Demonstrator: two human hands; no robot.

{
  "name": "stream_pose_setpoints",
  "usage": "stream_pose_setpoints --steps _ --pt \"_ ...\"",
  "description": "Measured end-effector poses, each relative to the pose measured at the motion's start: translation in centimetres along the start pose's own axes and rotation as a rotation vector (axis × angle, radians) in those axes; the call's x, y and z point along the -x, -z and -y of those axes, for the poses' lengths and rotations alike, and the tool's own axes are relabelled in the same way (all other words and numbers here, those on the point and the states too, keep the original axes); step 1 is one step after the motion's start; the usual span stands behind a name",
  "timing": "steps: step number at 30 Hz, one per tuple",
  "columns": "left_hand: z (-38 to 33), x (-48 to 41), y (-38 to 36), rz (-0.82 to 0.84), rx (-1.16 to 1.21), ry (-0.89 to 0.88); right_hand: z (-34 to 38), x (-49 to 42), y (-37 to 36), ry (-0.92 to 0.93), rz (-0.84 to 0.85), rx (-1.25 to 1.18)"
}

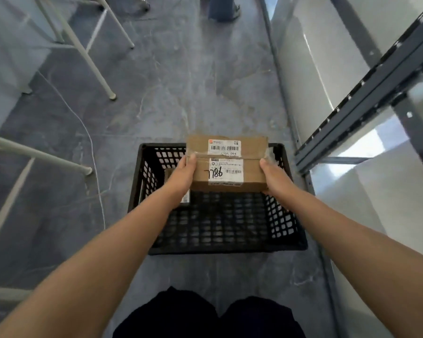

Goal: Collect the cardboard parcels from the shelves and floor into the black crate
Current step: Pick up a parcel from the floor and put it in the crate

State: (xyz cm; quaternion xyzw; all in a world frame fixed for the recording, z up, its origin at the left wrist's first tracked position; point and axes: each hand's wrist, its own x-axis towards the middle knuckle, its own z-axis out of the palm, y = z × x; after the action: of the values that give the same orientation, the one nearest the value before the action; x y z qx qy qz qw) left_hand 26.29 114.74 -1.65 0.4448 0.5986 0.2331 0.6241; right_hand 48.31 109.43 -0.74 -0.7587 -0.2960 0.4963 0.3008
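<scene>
A brown cardboard parcel (226, 164) with white barcode labels and clear tape hangs over the far half of the black crate (220, 247), which stands on the grey floor. My left hand (182, 178) grips the parcel's left end and my right hand (275, 175) grips its right end, thumbs on top. Inside the crate at the left, another small parcel (169, 173) lies mostly hidden under my left hand and forearm.
Dark metal shelving (366, 106) with pale shelf boards runs along the right. White chair or table legs (93, 59) stand at the left, and a thin white cable (93, 152) trails across the floor. A person's feet (224, 8) show at the far end.
</scene>
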Motion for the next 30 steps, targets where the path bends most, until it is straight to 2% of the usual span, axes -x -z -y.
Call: stream_pose_setpoints --steps 4,11,18,19,21,23,24,27,30 --pt "5.2 -4.0 -0.2 -0.016 -0.111 -0.013 -5.1 -4.8 -2.3 -0.029 0.010 0.017" --pt "9.2 -6.7 0.9 -0.020 -0.123 0.054 -9.5 -8.3 -5.4 -0.068 0.072 0.053" --pt "10.3 -8.3 0.1 -0.024 -0.124 -0.055 -10.6 -10.7 -3.6 -0.139 0.050 -0.071" --pt "10.5 -8.5 -0.2 -0.036 -0.155 -0.069 -10.8 -11.0 -3.1 -0.151 0.044 -0.058" --pt "11.3 -9.0 -0.5 -0.177 -0.330 -0.097 -11.2 -11.6 -2.5 -0.152 0.028 0.002" --pt "12.3 -9.7 -0.1 -0.382 -0.504 -0.041 -11.7 -12.2 -2.7 -0.147 0.013 0.063" --pt "12.7 -10.2 0.3 -0.450 -0.550 0.041 -11.8 -12.5 -3.1 -0.146 0.015 0.079" --pt "14.1 -11.6 1.8 -0.449 -0.563 0.287 -12.5 -13.3 -5.1 -0.163 0.050 0.059" --pt "15.0 -12.7 2.1 -0.397 -0.531 0.287 -13.4 -13.9 -6.6 -0.193 0.058 -0.021"
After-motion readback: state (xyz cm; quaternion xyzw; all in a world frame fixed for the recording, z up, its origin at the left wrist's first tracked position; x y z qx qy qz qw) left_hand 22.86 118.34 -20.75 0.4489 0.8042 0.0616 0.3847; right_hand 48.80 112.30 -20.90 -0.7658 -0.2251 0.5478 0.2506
